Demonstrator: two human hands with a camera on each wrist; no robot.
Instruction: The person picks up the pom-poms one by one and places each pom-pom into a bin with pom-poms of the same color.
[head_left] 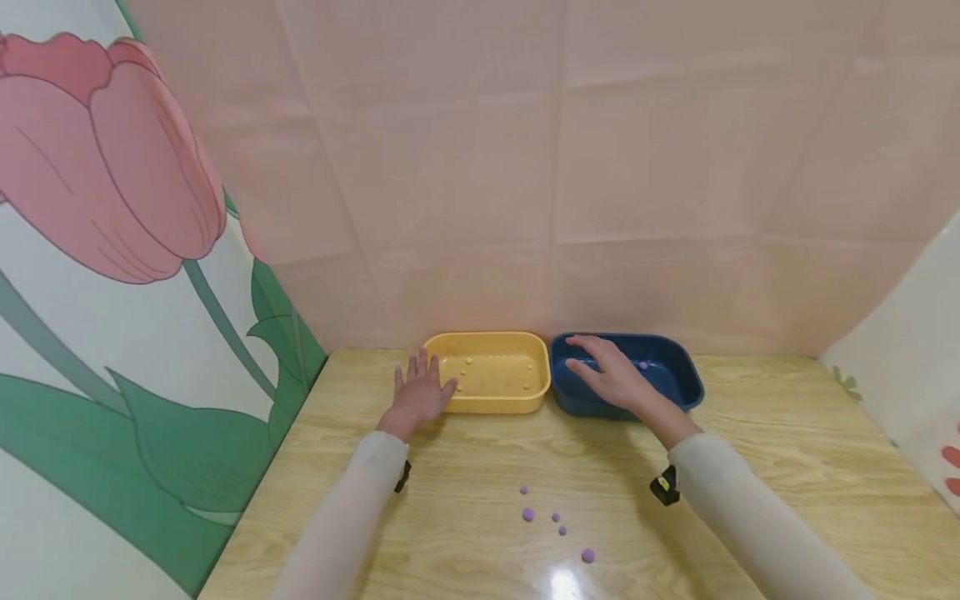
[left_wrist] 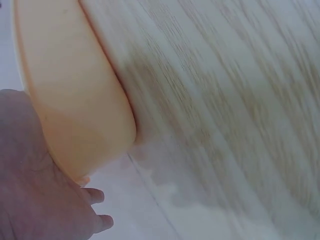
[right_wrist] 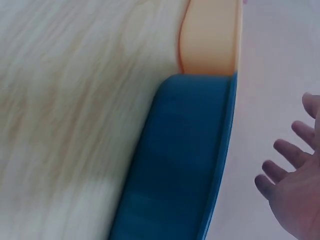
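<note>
My left hand (head_left: 420, 393), fingers spread, is at the left end of a yellow tray (head_left: 495, 405); whether it touches the rim I cannot tell. Several small yellow pieces (head_left: 469, 361) lie inside that tray. Above the dark blue tray (head_left: 600, 408) my right hand (head_left: 617, 379) hovers with its fingers apart and nothing in them. A small purple piece (head_left: 643, 365) is visible in the blue tray; the hand hides part of the inside. In the right wrist view the fingers (right_wrist: 290, 152) are extended beyond the blue tray's rim.
Several small purple pieces (head_left: 528, 515) lie scattered on the wooden table (head_left: 465, 533) in front of the trays, which stand side by side. Behind them hangs a pink cloth (head_left: 480, 208). A tulip-patterned panel (head_left: 150, 350) borders the table's left side.
</note>
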